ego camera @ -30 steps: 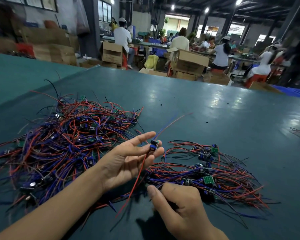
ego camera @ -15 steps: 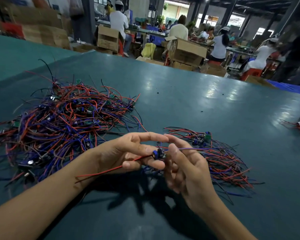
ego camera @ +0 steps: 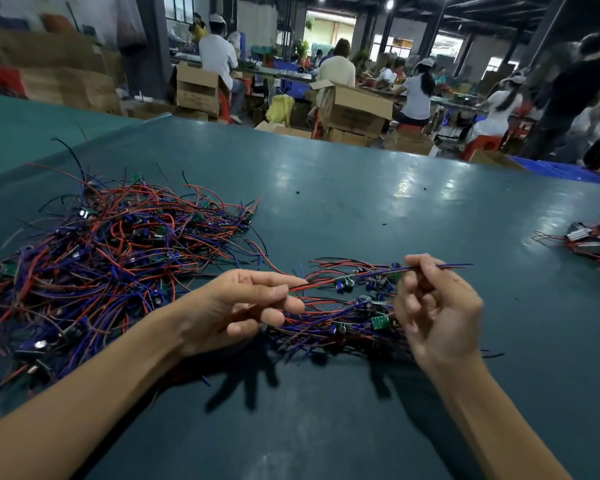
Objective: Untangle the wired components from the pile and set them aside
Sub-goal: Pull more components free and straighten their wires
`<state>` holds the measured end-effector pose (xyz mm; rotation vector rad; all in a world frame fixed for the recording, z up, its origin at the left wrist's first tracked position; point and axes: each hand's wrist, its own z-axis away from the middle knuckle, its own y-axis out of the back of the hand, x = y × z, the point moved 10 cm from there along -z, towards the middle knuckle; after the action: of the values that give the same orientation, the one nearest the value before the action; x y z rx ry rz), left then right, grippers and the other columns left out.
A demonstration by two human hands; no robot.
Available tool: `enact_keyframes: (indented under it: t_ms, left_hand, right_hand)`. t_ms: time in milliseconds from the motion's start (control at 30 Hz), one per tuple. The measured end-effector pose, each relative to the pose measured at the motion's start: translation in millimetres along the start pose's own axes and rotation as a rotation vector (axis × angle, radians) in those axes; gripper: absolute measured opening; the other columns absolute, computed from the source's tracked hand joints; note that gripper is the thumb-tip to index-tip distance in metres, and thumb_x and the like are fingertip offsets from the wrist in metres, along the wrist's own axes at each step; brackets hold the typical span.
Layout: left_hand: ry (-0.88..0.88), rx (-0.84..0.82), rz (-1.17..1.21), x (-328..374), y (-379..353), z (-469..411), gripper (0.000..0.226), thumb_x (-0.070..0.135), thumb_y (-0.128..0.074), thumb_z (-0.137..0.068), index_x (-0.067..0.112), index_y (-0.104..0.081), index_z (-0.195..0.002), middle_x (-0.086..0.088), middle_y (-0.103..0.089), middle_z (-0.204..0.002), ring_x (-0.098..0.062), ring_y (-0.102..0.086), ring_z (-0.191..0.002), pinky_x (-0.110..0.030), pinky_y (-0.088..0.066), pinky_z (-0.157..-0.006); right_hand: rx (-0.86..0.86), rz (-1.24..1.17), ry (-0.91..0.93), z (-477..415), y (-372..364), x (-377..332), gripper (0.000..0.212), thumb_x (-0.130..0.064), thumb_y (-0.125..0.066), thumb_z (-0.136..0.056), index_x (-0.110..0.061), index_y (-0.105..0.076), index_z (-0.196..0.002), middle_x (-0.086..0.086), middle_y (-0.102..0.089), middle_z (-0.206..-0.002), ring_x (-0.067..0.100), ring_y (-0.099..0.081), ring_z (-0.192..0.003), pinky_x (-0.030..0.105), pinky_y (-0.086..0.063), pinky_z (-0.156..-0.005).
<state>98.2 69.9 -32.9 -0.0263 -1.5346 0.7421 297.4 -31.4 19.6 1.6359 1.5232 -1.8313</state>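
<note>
A large tangled pile (ego camera: 111,258) of red, blue and black wires with small circuit boards covers the left of the dark green table (ego camera: 378,202). A smaller heap of separated wired components (ego camera: 347,317) lies between my hands. One wired component (ego camera: 343,284) is stretched in the air above that heap. My left hand (ego camera: 236,306) pinches its red wire. My right hand (ego camera: 433,306) pinches its blue wire, whose end pokes out to the right.
Another small bunch of wired parts (ego camera: 593,240) lies at the table's right edge. Beyond the far edge are cardboard boxes (ego camera: 354,109) and seated people (ego camera: 413,95) at workbenches. A lighter green surface (ego camera: 32,133) adjoins on the left.
My hands have moved apart, pulling the component's red and blue wires out straight between them. A second ago my left hand held the component alone while my right hand rested low.
</note>
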Motion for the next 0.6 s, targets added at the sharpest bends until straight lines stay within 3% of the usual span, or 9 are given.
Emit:
enact_keyframes:
  t_ms: [167,300,400,467,533,600]
  left_hand:
    - [-0.105,0.208,-0.134,2,9,-2,0.014,0.018,-0.081,-0.081,0.009,-0.077,-0.092,-0.019,-0.074,-0.091,-0.014,-0.071,-0.061,-0.016,-0.039,-0.032]
    - [-0.255,0.385,-0.465,10,13,1,0.014,0.012,-0.071,-0.090,0.000,-0.068,-0.095,-0.020,-0.074,-0.085,-0.023,-0.072,-0.062,-0.021,-0.041,-0.032]
    - [-0.259,0.400,-0.678,9,7,3,0.007,0.016,-0.071,-0.094,0.009,-0.072,-0.092,-0.013,-0.074,-0.073,-0.014,-0.058,-0.043,-0.018,-0.036,-0.034]
    - [-0.308,0.442,-0.815,15,2,6,0.005,0.018,-0.073,-0.092,0.018,-0.074,-0.088,-0.004,-0.072,-0.066,-0.007,-0.058,-0.045,-0.015,-0.041,-0.043]
    - [-0.392,0.481,-0.949,26,-4,11,0.006,0.017,-0.075,-0.091,0.021,-0.075,-0.086,0.006,-0.073,-0.069,-0.006,-0.065,-0.057,-0.014,-0.047,-0.057]
    - [-0.473,0.524,-1.144,37,-9,18,0.004,0.023,-0.074,-0.092,0.022,-0.075,-0.088,0.012,-0.071,-0.074,-0.007,-0.065,-0.068,-0.021,-0.049,-0.066]
  right_hand:
    - [0.223,0.065,0.104,-8,41,-25,0.025,-0.024,-0.054,-0.098,-0.010,-0.068,-0.083,0.000,-0.048,-0.056,0.012,-0.037,-0.036,0.015,-0.022,-0.039]
    - [0.513,0.128,0.182,0,75,-36,0.022,-0.023,-0.055,-0.096,-0.011,-0.065,-0.080,-0.003,-0.033,-0.048,0.015,-0.030,-0.035,0.019,-0.019,-0.043]
    - [0.614,0.130,0.183,1,91,-40,0.017,-0.019,-0.054,-0.094,-0.010,-0.063,-0.082,-0.005,-0.029,-0.044,0.015,-0.031,-0.035,0.019,-0.023,-0.042]
    - [0.646,0.133,0.115,-2,103,-37,0.010,-0.013,-0.055,-0.092,-0.011,-0.058,-0.083,-0.006,-0.031,-0.044,0.014,-0.034,-0.036,0.020,-0.027,-0.041]
    - [0.697,0.088,0.035,-2,114,-32,0.016,-0.005,-0.055,-0.090,-0.013,-0.047,-0.080,-0.004,-0.032,-0.049,0.012,-0.035,-0.037,0.022,-0.029,-0.043]
    - [0.790,0.014,0.023,5,124,-34,0.016,0.000,-0.053,-0.089,-0.011,-0.043,-0.082,0.001,-0.035,-0.061,0.011,-0.038,-0.037,0.023,-0.033,-0.043]
